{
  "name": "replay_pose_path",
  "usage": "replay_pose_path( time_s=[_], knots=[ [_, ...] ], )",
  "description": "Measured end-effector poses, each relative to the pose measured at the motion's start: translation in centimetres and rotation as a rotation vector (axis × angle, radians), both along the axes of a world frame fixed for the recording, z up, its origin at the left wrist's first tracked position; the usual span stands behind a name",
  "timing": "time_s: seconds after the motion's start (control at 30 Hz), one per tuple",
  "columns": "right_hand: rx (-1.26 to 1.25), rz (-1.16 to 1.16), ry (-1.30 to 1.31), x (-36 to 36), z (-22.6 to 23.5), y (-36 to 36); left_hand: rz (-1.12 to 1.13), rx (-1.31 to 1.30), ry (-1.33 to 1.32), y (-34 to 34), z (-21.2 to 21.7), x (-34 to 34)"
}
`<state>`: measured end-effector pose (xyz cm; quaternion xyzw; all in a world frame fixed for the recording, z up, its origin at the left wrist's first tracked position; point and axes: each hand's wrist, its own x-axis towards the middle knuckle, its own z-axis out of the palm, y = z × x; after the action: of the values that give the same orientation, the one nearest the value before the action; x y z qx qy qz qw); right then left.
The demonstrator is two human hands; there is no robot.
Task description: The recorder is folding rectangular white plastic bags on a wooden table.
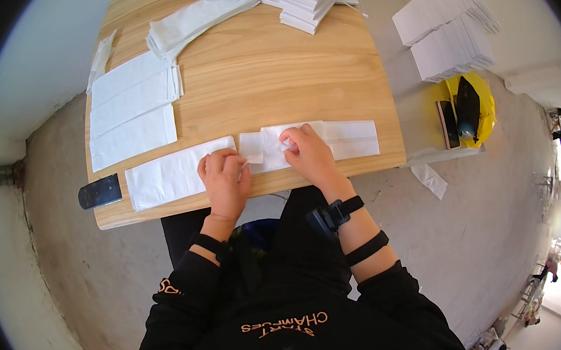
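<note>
Both hands (pixel 266 166) on white paper bag (pixel 318 141)

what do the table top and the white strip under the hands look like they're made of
Table top: looks like light wood or a wood-look laminate, matte, with visible grain lines. White strip: probably thin paper or a paper bag, matte, lying flat with crisp folded edges; the left hand and right hand press on it.

Your right hand (pixel 307 153) covers the fold of the white paper bag (pixel 318 141); your left hand (pixel 224 181) hides the flap beneath its fingers.
</note>
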<state>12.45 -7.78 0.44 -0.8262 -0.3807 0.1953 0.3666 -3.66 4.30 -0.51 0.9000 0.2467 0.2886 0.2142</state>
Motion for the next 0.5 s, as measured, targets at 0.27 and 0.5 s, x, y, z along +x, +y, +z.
replay_pose_path(
  time_s=[0.27,0.5],
  knots=[
    [-0.093,0.067,-0.057,-0.1,0.4,-0.2,0.246,-0.309,-0.081,1.7,0.4,-2.9],
    [-0.145,0.107,-0.124,-0.5,1.4,0.0,0.297,-1.068,-0.086,2.5,1.7,-4.5]
  ],
)
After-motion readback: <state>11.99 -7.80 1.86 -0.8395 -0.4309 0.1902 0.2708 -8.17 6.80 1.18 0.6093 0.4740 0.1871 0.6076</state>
